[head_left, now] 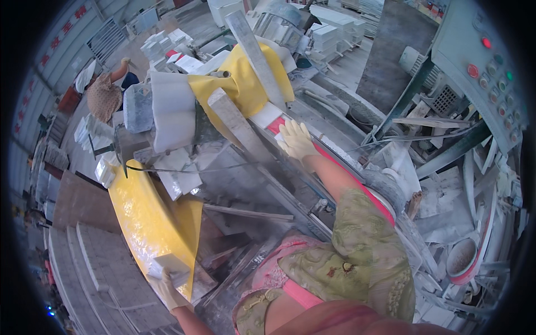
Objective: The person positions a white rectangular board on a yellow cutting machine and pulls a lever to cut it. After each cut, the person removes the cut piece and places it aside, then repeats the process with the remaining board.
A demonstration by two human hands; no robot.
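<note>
While the gloved right hand (296, 140) rests flat, fingers spread, on the long stone strip (237, 123) lying on the machine bed (312, 139), the gloved left hand (167, 286) grips a white stone block (170, 262) low beside the yellow sheet (148, 215); another person (105, 95) crouches well apart.

Two gloved hands (296, 140), two yellow sheets (148, 218), one control panel (486, 67), one co-worker (106, 92).

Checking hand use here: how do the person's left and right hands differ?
The left hand is low, gripping a small white block beside the yellow sheet. The right hand is stretched forward, resting open-fingered and flat on the machine bed, holding nothing. Both wear pale gloves.
</note>
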